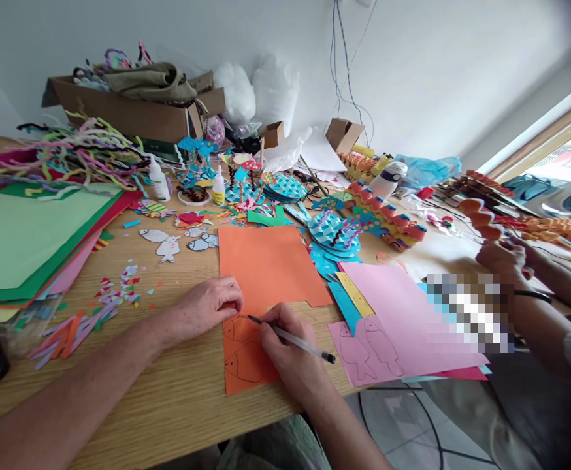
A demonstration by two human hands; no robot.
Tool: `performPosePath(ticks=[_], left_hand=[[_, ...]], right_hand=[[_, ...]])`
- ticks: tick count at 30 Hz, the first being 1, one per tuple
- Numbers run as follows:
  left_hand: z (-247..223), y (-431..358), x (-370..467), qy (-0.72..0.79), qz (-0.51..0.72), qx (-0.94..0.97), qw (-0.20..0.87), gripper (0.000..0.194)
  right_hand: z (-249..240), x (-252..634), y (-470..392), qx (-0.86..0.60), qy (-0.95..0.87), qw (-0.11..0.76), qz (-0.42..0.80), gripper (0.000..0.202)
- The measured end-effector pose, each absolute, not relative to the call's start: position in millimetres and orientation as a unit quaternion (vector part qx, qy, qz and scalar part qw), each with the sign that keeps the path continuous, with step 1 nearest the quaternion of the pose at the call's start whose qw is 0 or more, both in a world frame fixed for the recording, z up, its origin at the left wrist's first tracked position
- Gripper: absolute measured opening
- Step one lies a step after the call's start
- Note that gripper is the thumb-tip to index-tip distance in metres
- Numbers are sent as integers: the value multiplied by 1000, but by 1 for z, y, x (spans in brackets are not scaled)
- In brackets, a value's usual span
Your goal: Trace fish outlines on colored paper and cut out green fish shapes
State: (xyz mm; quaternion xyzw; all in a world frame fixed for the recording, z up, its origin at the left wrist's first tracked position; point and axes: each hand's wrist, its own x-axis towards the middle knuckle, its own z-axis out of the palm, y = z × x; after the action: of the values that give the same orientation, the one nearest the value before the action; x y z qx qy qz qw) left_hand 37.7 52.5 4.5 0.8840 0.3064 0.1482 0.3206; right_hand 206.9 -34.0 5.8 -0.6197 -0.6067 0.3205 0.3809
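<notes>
My right hand (293, 346) grips a pen (305, 344), its tip on a piece of orange paper (244, 382) with fish outlines drawn on it. My left hand (214, 303) rests at that paper's upper left with curled fingers, pressing it to the table. A larger orange sheet (270, 261) lies just above; my hands hide whether the two are joined. To the right is a pink sheet (388, 307) with two drawn fish, and on it lie a blue strip (344, 307) and a yellow strip (355, 292). Cut-out white fish (163, 245) lie beyond my left hand.
Coloured paper sheets (21, 241), pipe cleaners (84, 153) and paper scraps (119, 284) lie left. Two glue bottles (218, 187) stand behind. Woven blue paper pieces (332, 232) and painted egg cartons (388, 215) are right. Another person's hands (504, 258) hold an orange carton strip.
</notes>
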Motion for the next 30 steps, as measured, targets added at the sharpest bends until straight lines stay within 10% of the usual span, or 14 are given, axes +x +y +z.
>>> performPosePath(ticks=[30], left_hand=[[10, 50, 40, 312, 133, 897, 282, 17]], right_hand=[[11, 235, -88, -596, -604, 447, 283, 7]])
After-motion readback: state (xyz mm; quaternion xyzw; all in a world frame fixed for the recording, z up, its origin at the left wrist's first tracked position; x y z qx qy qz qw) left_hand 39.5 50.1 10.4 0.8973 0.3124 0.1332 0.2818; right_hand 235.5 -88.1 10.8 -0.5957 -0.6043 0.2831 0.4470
